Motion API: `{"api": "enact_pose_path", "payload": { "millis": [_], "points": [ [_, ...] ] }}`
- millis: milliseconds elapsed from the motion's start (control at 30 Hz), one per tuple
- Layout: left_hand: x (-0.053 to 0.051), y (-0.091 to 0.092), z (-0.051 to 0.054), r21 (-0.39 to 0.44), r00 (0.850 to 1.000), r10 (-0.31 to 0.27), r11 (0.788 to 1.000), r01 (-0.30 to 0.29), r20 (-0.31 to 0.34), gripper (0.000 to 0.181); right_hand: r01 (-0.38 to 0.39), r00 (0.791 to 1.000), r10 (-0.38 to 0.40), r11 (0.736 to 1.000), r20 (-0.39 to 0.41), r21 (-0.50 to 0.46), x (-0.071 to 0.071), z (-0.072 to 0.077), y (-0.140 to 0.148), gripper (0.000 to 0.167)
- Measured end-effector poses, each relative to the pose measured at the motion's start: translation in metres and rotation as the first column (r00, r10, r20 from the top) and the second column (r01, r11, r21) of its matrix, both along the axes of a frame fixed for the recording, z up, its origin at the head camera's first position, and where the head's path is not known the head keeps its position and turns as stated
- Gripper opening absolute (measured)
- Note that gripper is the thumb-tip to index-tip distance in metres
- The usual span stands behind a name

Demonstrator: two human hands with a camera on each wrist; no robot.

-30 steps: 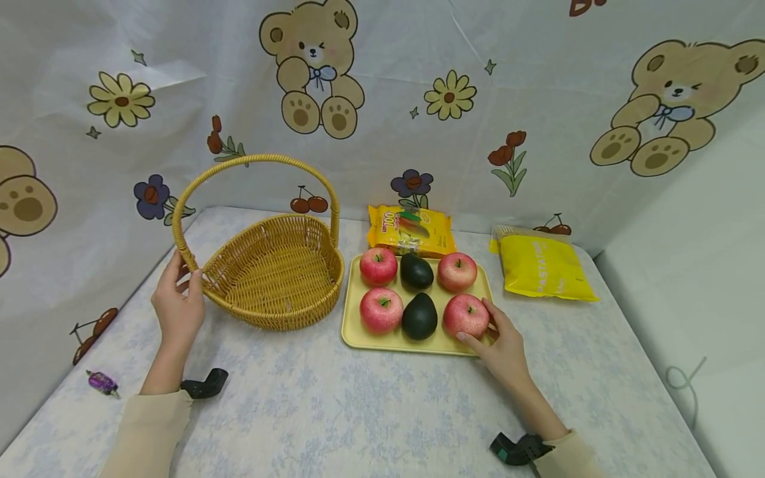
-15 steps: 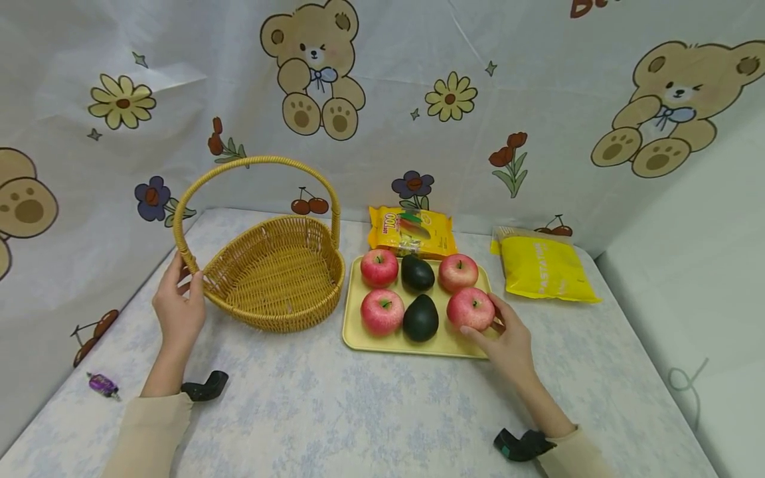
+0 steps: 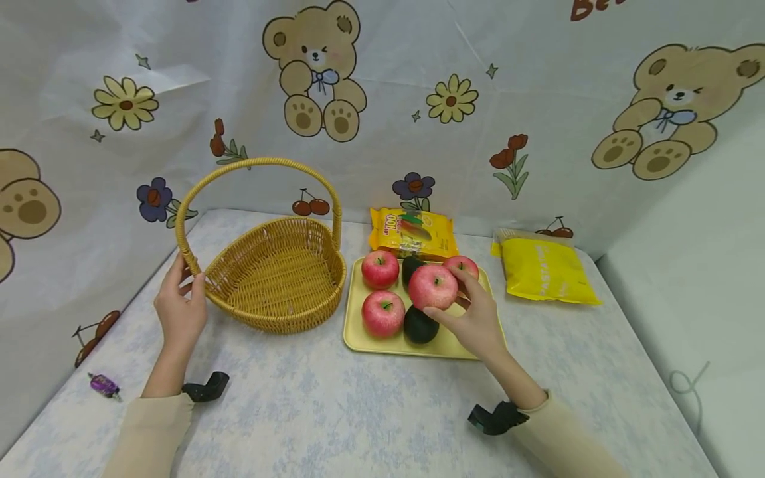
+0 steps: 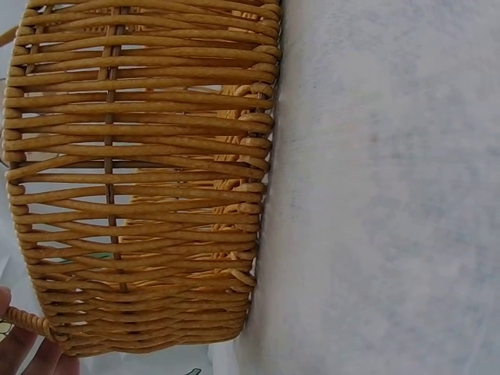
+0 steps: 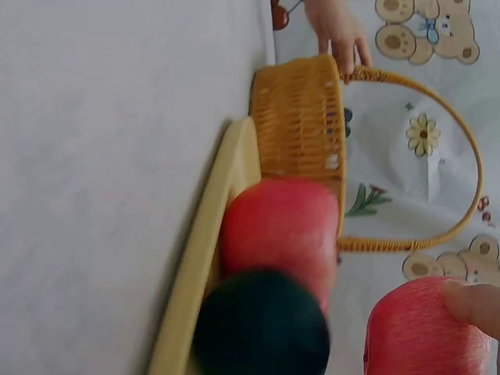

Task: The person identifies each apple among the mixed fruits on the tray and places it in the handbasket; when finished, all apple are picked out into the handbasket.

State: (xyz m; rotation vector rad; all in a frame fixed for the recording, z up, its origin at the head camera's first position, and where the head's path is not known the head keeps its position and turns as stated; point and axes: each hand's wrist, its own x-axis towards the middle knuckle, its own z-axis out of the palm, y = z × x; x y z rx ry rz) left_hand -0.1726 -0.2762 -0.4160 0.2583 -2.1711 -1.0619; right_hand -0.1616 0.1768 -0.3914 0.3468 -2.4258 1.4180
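Observation:
My left hand [image 3: 181,309] grips the base of the handle of a woven wicker basket [image 3: 281,322], which stands on the table with nothing inside. In the left wrist view the basket's side [image 4: 141,187] fills much of the picture. My right hand [image 3: 476,323] holds a red apple [image 3: 431,287] between thumb and fingers, raised over a yellow tray [image 3: 388,343]. On the tray lie a front-left apple [image 3: 382,315], a back-left apple [image 3: 380,269], a partly covered back-right apple [image 3: 465,264] and two dark avocados, the front avocado [image 3: 421,326] and the back avocado [image 3: 411,267].
Behind the tray lies an orange snack packet [image 3: 412,232]. A yellow pasta bag [image 3: 546,267] is at the back right. A purple wrapped candy [image 3: 104,386] lies at the left edge. A bear-print cloth [image 3: 382,99] hangs behind the table.
My right hand has lifted the front-right apple off the tray and carried it left, over the avocados. My left hand stays on the basket handle.

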Motion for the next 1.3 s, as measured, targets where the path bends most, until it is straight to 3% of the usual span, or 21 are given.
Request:
{"api": "enact_pose_path", "payload": {
  "millis": [333,767,933,1100,1300],
  "points": [
    [0.0,-0.004,0.001,-0.006,1.0,0.013,1.0,-0.013,-0.017,0.051,-0.132,0.991,0.129,0.982,-0.033,-0.136,-0.019,0.019,-0.077,0.077],
    [-0.001,-0.005,0.0,-0.002,1.0,0.03,1.0,-0.03,0.005,0.05,-0.221,0.974,0.226,0.958,0.007,-0.18,-0.028,0.029,-0.17,0.077],
    [-0.003,-0.005,-0.002,-0.017,0.999,0.018,1.0,-0.019,-0.031,0.049,-0.215,0.975,0.219,0.972,0.028,-0.097,-0.036,0.024,-0.199,0.076],
    [-0.003,-0.003,-0.003,-0.018,0.999,0.011,1.0,-0.012,-0.042,0.05,-0.167,0.983,0.166,0.986,0.078,0.013,-0.046,0.018,-0.225,0.077],
    [-0.003,-0.002,-0.005,-0.013,0.999,0.015,1.0,-0.016,-0.044,0.05,-0.115,0.983,0.102,0.99,0.152,0.08,-0.059,0.01,-0.249,0.085]
  ]
}}
